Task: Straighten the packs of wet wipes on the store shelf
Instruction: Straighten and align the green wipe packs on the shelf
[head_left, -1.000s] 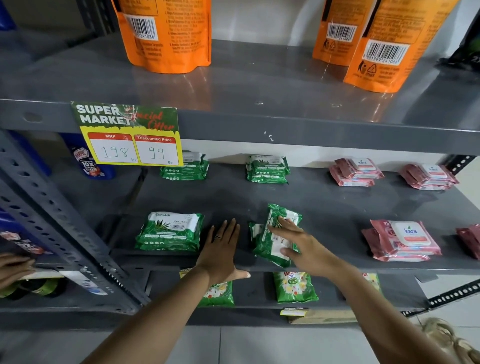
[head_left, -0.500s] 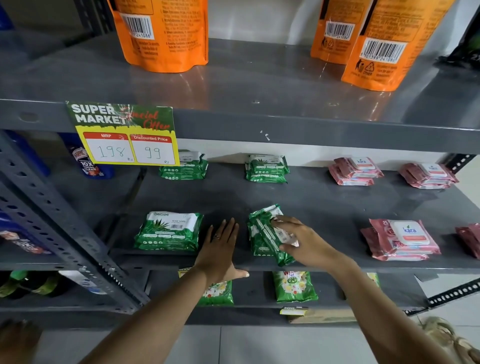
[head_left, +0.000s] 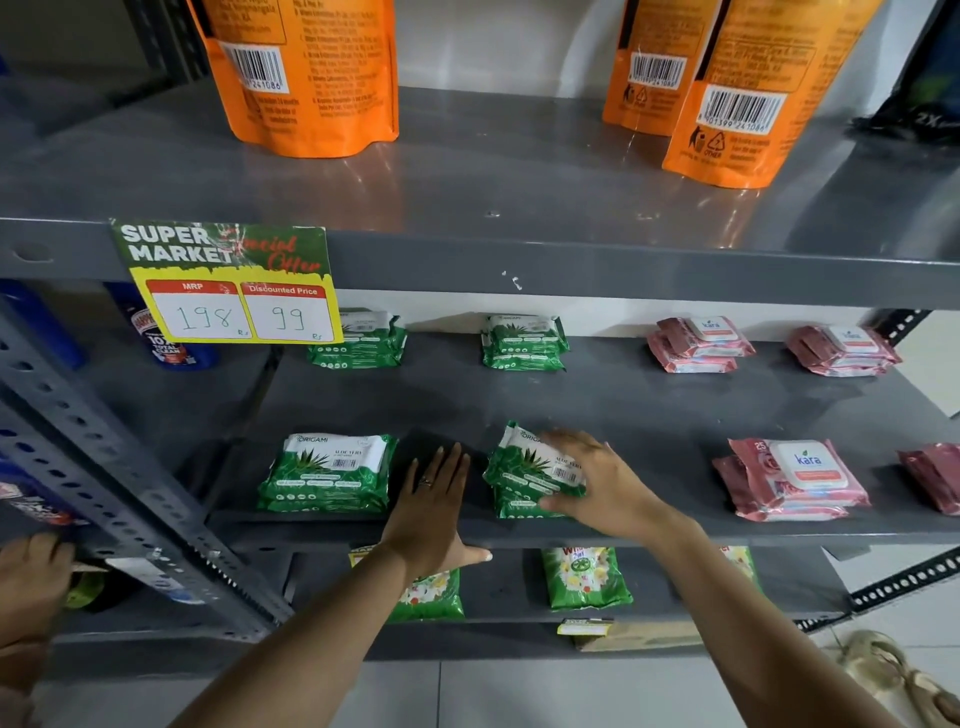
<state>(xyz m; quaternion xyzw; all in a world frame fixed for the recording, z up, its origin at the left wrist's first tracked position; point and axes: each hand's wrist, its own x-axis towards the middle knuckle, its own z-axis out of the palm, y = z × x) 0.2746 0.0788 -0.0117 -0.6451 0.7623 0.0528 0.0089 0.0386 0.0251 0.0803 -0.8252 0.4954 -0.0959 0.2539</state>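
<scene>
Now | grey metal shelf (head_left: 649, 410) | white wall (head_left: 493, 41) | tiled floor (head_left: 571, 696)

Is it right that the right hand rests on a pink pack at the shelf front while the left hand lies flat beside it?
Not quite. The head view shows the right hand on a green pack, not a pink one. The left hand does lie flat beside it on the shelf.

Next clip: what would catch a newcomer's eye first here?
The yellow and green price sign hanging off the upper shelf edge at left, and the big orange pouches standing above it. Then the right hand lying on a green wipes pack at the middle shelf's front, with the left hand flat beside it.
</scene>
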